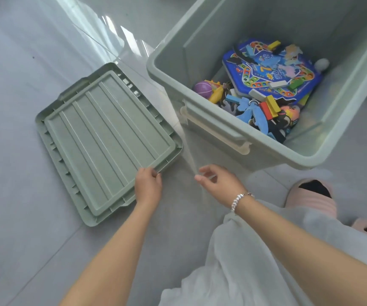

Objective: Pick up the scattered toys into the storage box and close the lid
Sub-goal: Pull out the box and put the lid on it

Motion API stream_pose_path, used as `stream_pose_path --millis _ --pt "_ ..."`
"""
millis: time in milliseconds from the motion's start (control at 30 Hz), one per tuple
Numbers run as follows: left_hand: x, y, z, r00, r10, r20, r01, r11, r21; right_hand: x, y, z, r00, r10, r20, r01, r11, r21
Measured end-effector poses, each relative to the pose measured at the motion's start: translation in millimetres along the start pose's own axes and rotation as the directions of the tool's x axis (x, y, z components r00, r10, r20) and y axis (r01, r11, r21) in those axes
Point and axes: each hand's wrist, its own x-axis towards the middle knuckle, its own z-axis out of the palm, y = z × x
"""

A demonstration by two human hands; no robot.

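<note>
figure: closing stage of the tidy-up, head view. the left hand (148, 184) grips the near edge of the lid (105, 142), fingers curled over its rim; the lid lies flat on the floor (23, 62), ribbed underside up, stretching away from that hand. the right hand (216, 181) hovers just beside the left, fingers loosely spread, holding nothing; it is apart from the lid and sits just below the near wall of the storage box (200, 29).

technique, as a judgement: the lid is broad and thin, so a one-handed lift from one edge would likely let it sag or swing. bringing the right hand to the adjoining long edge should steady it. it appears to lie upside down, so it would need turning over before being carried up and to the right of both hands, squared to the box rim, then pressed down at the edges.

counts: one lid; one storage box, open; one cream latch handle (220, 131) on its near wall; two hands; one bracelet (240, 199) on the right wrist; two pink slippers (310, 195) right of the right arm. inside the box: one blue game board (273, 74), one purple ball (202, 89), and a heap of small blocks and figures too jumbled to count. no loose toys show on the visible floor.
</note>
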Motion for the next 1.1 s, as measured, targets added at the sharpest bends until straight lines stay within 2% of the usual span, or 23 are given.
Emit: stream_pose_path --millis 167,300,433,500,567,633,767,867,967,1033,1100 --pt "-28.5 36.8 -70.4 0.985 0.124 -0.12 -0.132 0.99 -0.059 -18.8 -46.9 -10.8 0.999 -0.044 0.018 0.043 0.999 0.031" --pt "-58.3 53.8 -137.5 0.959 0.225 -0.175 -0.237 0.97 -0.052 -35.0 -85.1 -11.0 0.998 -0.064 0.02 0.056 0.962 0.267" --pt "-88.5 62.9 -200.0 0.916 0.364 -0.171 -0.373 0.927 -0.029 -59.8 -125.8 -15.1 0.985 -0.166 -0.042 0.164 0.848 0.504" --pt "-96.6 69.4 -227.6 0.893 0.428 -0.141 -0.435 0.9 -0.02 -76.5 -144.9 -20.8 0.964 -0.24 -0.115 0.266 0.879 0.397" --pt "-99.2 75.2 -252.1 0.88 0.461 -0.113 -0.465 0.885 -0.009 -88.5 -154.7 -29.0 0.941 -0.284 -0.185 0.308 0.944 0.12" --pt "-98.7 80.9 -274.1 0.87 0.487 -0.074 -0.487 0.873 0.015 -100.9 -162.5 -39.8 0.915 -0.338 -0.221 0.332 0.941 -0.064" --pt "-98.1 110.1 -311.0 0.821 0.568 0.046 -0.57 0.82 0.042 -129.7 -176.6 -65.4 0.892 -0.418 -0.17 0.404 0.908 -0.113" --pt "-97.9 142.5 -332.2 0.78 0.598 0.182 -0.616 0.786 0.056 -151.9 -176.6 -82.6 0.901 -0.384 -0.203 0.416 0.897 0.149" --pt "-91.4 187.0 -349.3 0.738 0.554 0.386 -0.639 0.758 0.133 -170.1 -170.0 -92.9 0.884 -0.355 -0.304 0.465 0.737 0.491" --pt "-85.3 219.1 -346.1 0.724 0.518 0.456 -0.637 0.756 0.151 -176.7 -165.7 -100.5 0.871 -0.319 -0.372 0.488 0.646 0.587" --pt "-80.6 247.3 -327.8 0.696 0.509 0.506 -0.609 0.792 0.042 -180.0 -161.0 -109.1 0.859 -0.286 -0.426 0.504 0.621 0.6"
